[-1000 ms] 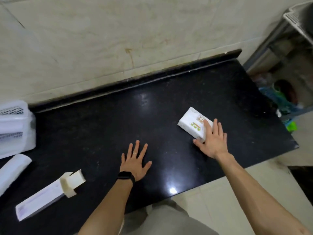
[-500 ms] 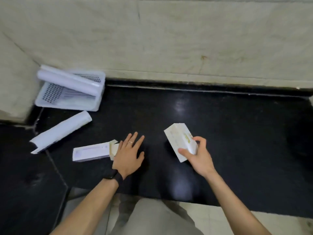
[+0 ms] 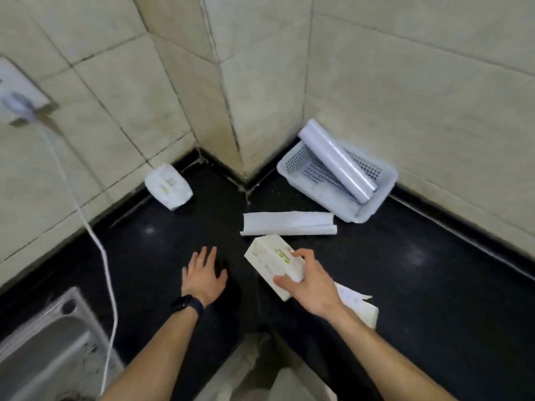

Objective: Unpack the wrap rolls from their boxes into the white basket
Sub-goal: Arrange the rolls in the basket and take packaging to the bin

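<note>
My right hand [image 3: 309, 283] grips a white wrap box [image 3: 270, 260] with green print, lifted just above the black counter. My left hand [image 3: 203, 274] hovers flat over the counter to its left, fingers spread, holding nothing. The white perforated basket [image 3: 376, 204] sits in the wall corner at the back right, with one wrap roll [image 3: 337, 160] lying across it. A second white roll [image 3: 288, 224] lies on the counter between the basket and the held box. An emptied open box [image 3: 360, 306] lies under my right forearm.
Another white pack [image 3: 169, 186] rests against the left wall. A white cable [image 3: 101, 256] hangs from a wall socket [image 3: 20, 104] down past a steel sink [image 3: 43, 351] at the lower left. Tiled walls enclose the counter corner.
My right hand picked the box up from the counter's right side and carried it left, near the rolls. The view swung left, bringing the corner, sink and basket into sight.
</note>
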